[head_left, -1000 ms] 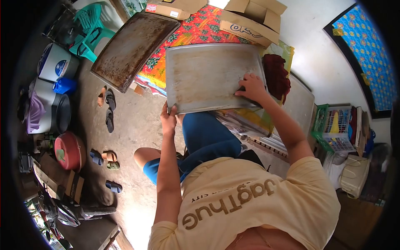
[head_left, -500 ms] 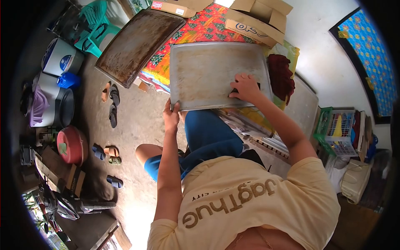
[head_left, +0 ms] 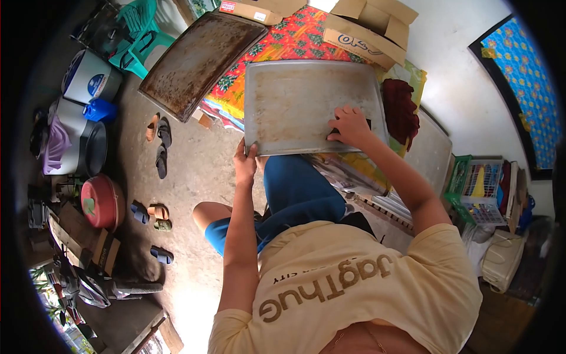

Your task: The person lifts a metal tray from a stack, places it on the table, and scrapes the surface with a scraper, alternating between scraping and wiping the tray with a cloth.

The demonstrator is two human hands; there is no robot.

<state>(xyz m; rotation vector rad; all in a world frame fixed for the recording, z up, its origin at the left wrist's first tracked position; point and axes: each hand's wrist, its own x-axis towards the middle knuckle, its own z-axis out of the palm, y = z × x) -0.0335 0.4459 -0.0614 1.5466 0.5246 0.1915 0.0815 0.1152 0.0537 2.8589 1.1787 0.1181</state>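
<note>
The clearest writing I can read is on my view of the person's yellow shirt (head_left: 354, 283): "Jagthug" in big brown letters, upside down to the camera, with a smaller line beside it that ends in "CITY". A cardboard box (head_left: 365, 29) at the top carries dark printed marks that I cannot read, and a second box (head_left: 247, 9) has a red label too small to make out. The grey tray (head_left: 295, 100) lies tilted over the person's blue-clad knee, with its far edge toward a floral cloth (head_left: 283, 41). The left hand (head_left: 244, 162) pinches the tray's near left corner, thumb on top and fingers curled under the rim. The right hand (head_left: 352, 127) sits on the tray near its near right corner, fingers bent and pressed down on a dark pad (head_left: 367, 124), most of which the hand hides. A rusty tray (head_left: 200, 59) leans just beside the grey 1, on its left. A dark red cloth (head_left: 401, 109) lies just right of the grey tray, and slippers (head_left: 160, 147) are on the floor to the left.
</note>
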